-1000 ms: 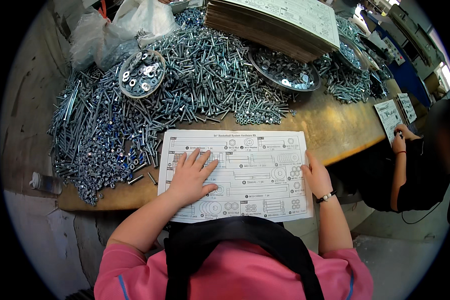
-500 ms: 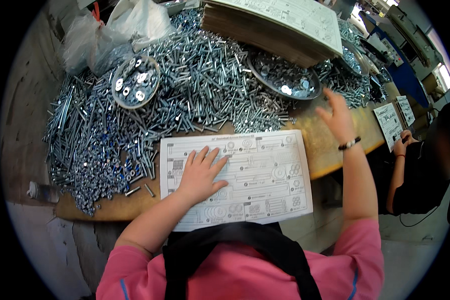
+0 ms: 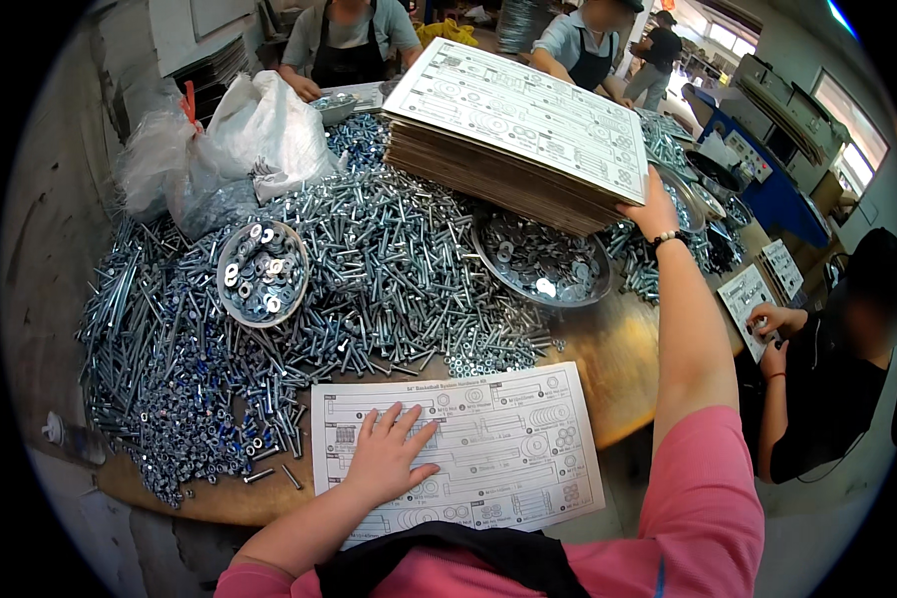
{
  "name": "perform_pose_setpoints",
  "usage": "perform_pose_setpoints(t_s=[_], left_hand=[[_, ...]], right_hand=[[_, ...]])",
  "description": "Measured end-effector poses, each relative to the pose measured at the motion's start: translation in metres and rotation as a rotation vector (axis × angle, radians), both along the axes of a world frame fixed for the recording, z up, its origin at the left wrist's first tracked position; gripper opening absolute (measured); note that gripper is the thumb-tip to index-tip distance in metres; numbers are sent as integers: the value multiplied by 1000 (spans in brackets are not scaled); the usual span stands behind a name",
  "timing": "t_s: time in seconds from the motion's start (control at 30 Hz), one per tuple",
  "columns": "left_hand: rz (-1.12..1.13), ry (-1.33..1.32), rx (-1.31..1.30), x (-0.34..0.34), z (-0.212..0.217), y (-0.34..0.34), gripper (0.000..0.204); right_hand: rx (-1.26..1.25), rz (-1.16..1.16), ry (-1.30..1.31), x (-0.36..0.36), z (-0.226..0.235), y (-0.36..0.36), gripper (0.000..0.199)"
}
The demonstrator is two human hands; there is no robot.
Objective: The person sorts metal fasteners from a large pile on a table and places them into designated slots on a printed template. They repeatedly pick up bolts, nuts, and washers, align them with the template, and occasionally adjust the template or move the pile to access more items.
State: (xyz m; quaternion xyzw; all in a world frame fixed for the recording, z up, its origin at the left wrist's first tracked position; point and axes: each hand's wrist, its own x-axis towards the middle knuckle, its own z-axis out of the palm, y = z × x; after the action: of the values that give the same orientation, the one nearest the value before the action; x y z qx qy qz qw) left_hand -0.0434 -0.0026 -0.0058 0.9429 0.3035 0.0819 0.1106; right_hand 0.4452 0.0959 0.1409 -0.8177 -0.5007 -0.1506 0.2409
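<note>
A white card (image 3: 528, 498) printed with hardware drawings lies at the table's near edge. My left hand (image 3: 389, 463) rests flat on its left half, fingers spread. My right arm stretches forward, and my right hand (image 3: 652, 211) closes round the near right corner of the top printed card (image 3: 518, 110) on a tall stack of cards (image 3: 498, 179). Its thumb shows on the near side; the other fingers are partly hidden beyond the edge. Under the stack's near side sits a dark bowl of washers (image 3: 543, 264).
Loose bolts (image 3: 389, 269) and nuts (image 3: 199, 439) are heaped across the table. A round tub of washers (image 3: 262, 274) sits among them, with plastic bags (image 3: 279, 130) behind. Co-workers stand across the table; another person (image 3: 827, 369) at right handles a printed card (image 3: 747, 304).
My right hand has moved forward from above the bare tabletop to the stack's corner. The view has tilted up, showing people across the table. My left hand stays on the card.
</note>
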Motion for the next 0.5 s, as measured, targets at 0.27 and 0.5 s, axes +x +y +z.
perform_pose_setpoints(t_s=[0.27,0.5], left_hand=[[-6,-27,28,-2,-3,0,61],[-9,-33,35,-2,-1,-1,60]], right_hand=[[78,-44,90,-7,21,-8,85],[594,280,1055,-9,31,-11,65]])
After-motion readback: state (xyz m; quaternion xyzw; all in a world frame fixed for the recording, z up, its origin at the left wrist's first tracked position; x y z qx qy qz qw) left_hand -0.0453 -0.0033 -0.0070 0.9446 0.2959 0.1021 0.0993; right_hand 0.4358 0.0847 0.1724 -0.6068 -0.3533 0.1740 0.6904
